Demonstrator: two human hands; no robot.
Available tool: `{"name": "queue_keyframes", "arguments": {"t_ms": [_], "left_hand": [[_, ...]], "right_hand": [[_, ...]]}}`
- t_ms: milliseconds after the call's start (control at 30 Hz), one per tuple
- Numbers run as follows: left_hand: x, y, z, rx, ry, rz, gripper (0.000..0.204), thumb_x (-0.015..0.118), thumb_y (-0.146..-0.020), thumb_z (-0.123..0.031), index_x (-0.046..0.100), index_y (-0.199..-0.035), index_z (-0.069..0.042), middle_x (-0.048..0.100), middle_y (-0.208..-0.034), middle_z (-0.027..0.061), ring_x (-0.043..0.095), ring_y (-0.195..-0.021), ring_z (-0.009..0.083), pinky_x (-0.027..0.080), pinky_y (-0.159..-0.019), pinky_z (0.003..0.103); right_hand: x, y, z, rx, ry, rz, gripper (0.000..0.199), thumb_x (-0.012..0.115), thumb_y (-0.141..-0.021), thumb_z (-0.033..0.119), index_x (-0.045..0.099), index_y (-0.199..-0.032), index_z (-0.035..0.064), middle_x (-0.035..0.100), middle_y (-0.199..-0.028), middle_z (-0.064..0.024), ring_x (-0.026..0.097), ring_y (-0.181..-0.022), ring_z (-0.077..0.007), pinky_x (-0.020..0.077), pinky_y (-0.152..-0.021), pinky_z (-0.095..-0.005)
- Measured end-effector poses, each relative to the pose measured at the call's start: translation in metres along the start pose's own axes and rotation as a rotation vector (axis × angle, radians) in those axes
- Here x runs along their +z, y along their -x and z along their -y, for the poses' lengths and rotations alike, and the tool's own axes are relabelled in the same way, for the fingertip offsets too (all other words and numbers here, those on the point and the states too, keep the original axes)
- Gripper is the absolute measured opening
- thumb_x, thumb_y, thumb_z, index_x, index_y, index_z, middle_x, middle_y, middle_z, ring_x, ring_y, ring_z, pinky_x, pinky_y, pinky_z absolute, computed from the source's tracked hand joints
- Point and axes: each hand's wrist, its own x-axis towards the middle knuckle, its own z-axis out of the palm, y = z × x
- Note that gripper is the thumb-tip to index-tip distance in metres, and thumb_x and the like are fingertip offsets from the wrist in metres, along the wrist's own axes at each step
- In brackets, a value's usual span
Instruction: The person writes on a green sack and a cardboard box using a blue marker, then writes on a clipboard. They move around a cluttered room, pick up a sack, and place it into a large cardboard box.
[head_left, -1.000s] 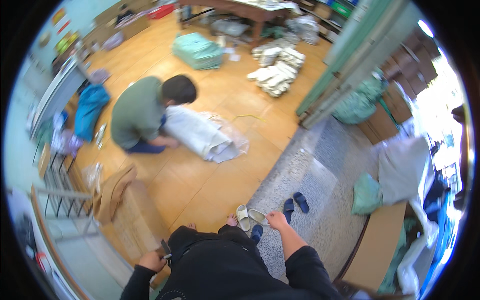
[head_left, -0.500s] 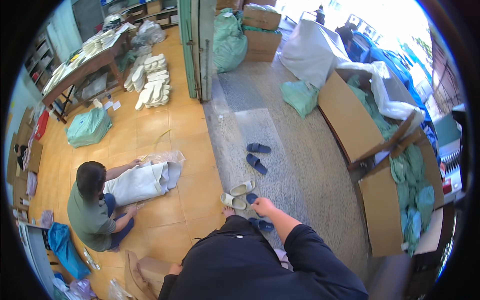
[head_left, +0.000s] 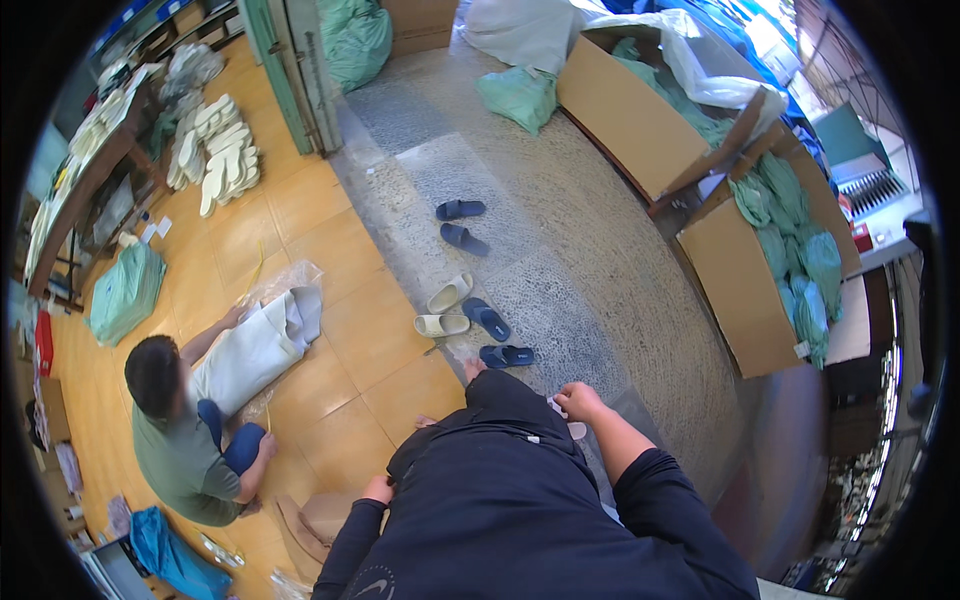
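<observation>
My right hand [head_left: 579, 401] is beside my right thigh, its fingers curled together; whatever they hold, if anything, is too small to make out. A pale edge of something shows just beside its fingertips. Close to my left hip is my left hand [head_left: 379, 489], against my dark clothing, its fingers mostly hidden. Ahead of my bare feet lie a cream slide sandal [head_left: 450, 293] and its mate [head_left: 441, 325]. Right next to them are a navy slide sandal [head_left: 486, 319] and another navy one [head_left: 507, 356]. Neither hand touches these sandals.
To the left a person in a green shirt [head_left: 195, 455] squats over a rolled white sheet [head_left: 262, 350]. Farther ahead lies another navy slide pair [head_left: 461, 210]. Large cardboard boxes [head_left: 735, 300] with green bags stand at right. A green door frame [head_left: 300, 80] rises ahead.
My view has swung right and down, so the floor things sit farther left and higher. My right hand has drawn back from near the navy sandals toward my thigh. More of my left hand shows.
</observation>
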Motion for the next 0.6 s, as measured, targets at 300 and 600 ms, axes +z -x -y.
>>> {"name": "queue_keyframes", "arguments": {"t_ms": [300, 600], "left_hand": [[-0.072, -0.015, 0.043, -0.438, 0.473, -0.154, 0.03, 0.064, -0.092, -0.028, 0.064, -0.08, -0.001, 0.062, -0.063, 0.0099, 0.058, -0.043, 0.0175, 0.048, -0.04, 0.032], [-0.065, -0.06, -0.056, -0.263, 0.491, -0.128, 0.028, 0.064, -0.092, -0.027, 0.064, -0.082, -0.001, 0.063, -0.065, 0.009, 0.06, -0.046, 0.0165, 0.047, -0.042, 0.03]], "right_hand": [[-0.001, 0.032, 0.004, -0.122, -0.007, -0.17, 0.034, 0.067, -0.083, 0.035, 0.073, -0.099, 0.0054, 0.071, -0.099, -0.0197, 0.067, -0.099, -0.0356, 0.0516, -0.088, -0.0418], [-0.035, 0.038, -0.093, 0.283, -0.084, -0.076, 0.033, 0.064, -0.086, 0.034, 0.072, -0.09, 0.0022, 0.072, -0.081, -0.0172, 0.071, -0.076, -0.0286, 0.0554, -0.074, -0.0398]]}}
